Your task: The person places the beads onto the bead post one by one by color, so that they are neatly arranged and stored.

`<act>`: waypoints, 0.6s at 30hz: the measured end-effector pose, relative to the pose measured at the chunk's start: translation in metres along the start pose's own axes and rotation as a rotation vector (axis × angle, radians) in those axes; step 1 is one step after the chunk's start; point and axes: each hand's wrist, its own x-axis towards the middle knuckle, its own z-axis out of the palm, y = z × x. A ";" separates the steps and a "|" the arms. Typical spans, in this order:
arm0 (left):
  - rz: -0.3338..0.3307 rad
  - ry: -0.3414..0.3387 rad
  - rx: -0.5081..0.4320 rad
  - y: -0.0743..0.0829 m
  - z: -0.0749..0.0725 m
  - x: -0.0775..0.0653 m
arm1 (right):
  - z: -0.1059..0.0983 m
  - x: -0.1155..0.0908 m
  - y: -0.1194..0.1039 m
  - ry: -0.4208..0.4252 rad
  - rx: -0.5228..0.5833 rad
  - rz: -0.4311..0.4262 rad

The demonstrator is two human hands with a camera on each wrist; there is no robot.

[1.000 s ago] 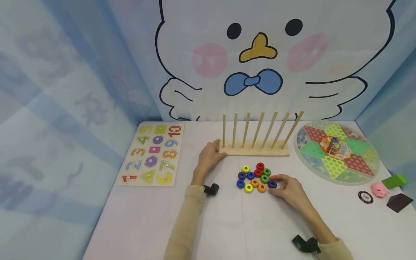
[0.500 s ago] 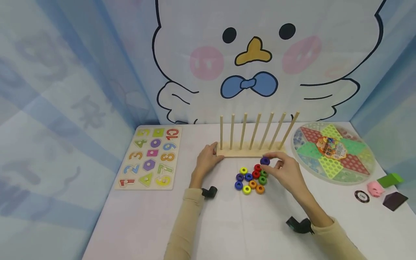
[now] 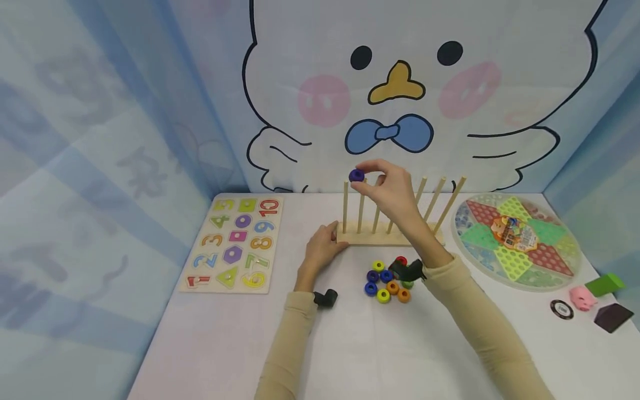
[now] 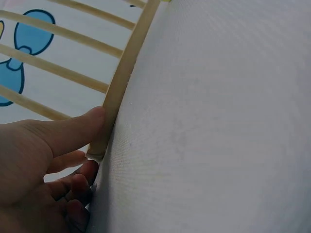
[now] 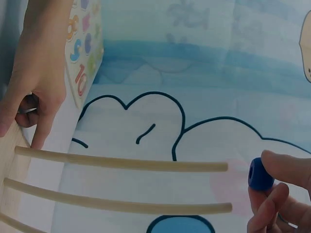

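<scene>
My right hand (image 3: 392, 189) pinches a purple bead (image 3: 357, 175) between thumb and fingertips. The bead is up near the tops of the two leftmost pegs of the wooden peg rack (image 3: 370, 239). In the right wrist view the bead (image 5: 261, 174) looks dark blue, its hole turned towards the peg tips and a small gap between. My left hand (image 3: 322, 247) grips the left end of the rack's base. The left wrist view has the thumb (image 4: 80, 128) on the base (image 4: 121, 92) and the fingers curled at its end. The visible pegs carry no beads.
Several coloured beads (image 3: 383, 295) lie in front of the rack, partly hidden by the right wrist's camera (image 3: 407, 270). A number puzzle board (image 3: 230, 244) is at left, a round checkers board (image 3: 517, 241) at right. Near it are a pink pig (image 3: 583, 298), a chip (image 3: 562, 309) and blocks (image 3: 605, 285).
My right hand has lifted the purple bead from the right side of the pile and carried it up and leftward to the peg tops. The left hand stays at the rack's end.
</scene>
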 end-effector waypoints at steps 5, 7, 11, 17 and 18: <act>0.003 -0.002 -0.006 0.002 -0.002 -0.002 | 0.017 0.014 0.000 -0.004 -0.088 0.009; 0.003 0.002 -0.005 0.003 -0.002 -0.002 | 0.019 0.016 0.000 -0.006 -0.115 0.007; 0.006 0.002 -0.013 0.003 -0.002 -0.003 | 0.021 0.015 0.001 -0.023 -0.151 0.004; 0.000 0.002 0.005 0.002 -0.002 -0.004 | 0.028 0.010 0.007 -0.071 -0.231 -0.038; 0.000 0.004 0.008 0.001 -0.002 -0.004 | 0.029 0.009 0.008 -0.059 -0.229 -0.059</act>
